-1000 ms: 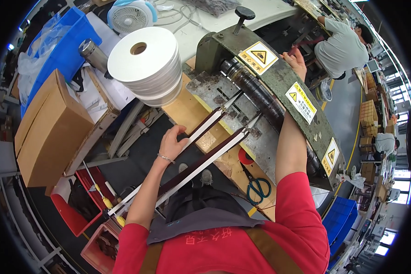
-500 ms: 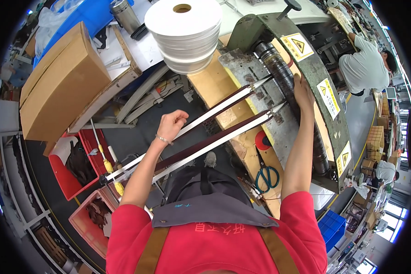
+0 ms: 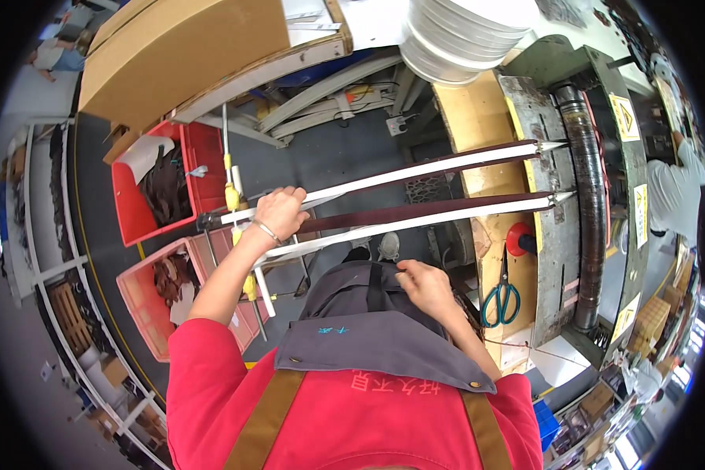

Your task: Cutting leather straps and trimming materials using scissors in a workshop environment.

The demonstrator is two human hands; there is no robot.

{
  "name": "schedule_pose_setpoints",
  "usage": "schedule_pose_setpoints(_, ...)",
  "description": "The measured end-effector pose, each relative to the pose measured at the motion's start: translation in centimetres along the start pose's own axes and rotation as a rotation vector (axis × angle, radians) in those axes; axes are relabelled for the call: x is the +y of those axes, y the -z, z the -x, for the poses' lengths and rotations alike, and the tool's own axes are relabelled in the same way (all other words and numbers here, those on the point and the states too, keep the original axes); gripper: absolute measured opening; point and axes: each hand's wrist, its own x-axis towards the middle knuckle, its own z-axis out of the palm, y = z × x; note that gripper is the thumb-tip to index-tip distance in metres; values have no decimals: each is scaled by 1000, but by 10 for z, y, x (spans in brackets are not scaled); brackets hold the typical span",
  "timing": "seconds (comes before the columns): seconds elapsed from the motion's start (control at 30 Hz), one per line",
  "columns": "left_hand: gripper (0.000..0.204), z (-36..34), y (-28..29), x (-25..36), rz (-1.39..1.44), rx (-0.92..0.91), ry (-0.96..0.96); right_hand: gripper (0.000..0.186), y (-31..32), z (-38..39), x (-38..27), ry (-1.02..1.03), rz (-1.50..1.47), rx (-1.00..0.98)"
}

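Two long strips, dark maroon with white bands, run from the roller machine at right toward the rack at left: a far strip (image 3: 415, 171) and a near strip (image 3: 446, 211). Their pointed right ends meet the machine's metal plate beside the dark steel roller (image 3: 584, 188). My left hand (image 3: 280, 212) is closed round the far strip near its left end, a bracelet on the wrist. Loosely curled, my right hand (image 3: 426, 287) hangs in front of my grey apron (image 3: 392, 345), with nothing visible in it. Teal-handled scissors (image 3: 501, 301) lie on the wooden ledge to its right.
A metal rack with yellow clamps (image 3: 232, 196) stands left of the strips. Two bins, a red bin (image 3: 133, 227) and a pink bin (image 3: 145, 298), sit beyond it. A large cardboard box (image 3: 180, 59) and a white spool (image 3: 466, 35) are at the far side. Co-workers are at right.
My right hand has left the roller and come down to my apron. My left hand has moved left along the far strip and closed on it. The view has shifted left.
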Motion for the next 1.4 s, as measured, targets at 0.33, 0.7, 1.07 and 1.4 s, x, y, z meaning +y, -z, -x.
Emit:
schedule_pose_setpoints(0.33, 19, 42, -31, -25, 422, 17, 186, 36, -42, -37, -24, 308, 93, -85)
schedule_pose_setpoints(0.7, 15, 71, -77, -17, -180, -43, -100, 24, -53, 6, -29, 232, -24, 30)
schedule_pose_setpoints(1.07, 22, 87, -19, -43, 1546, 54, 139, 16, 60, 44, 43, 92, 315, 1026)
schedule_pose_setpoints(1.4, 26, 112, 14, -59, 1556, 180, 304, 43, 89, -61, 112, -31, 721, 720)
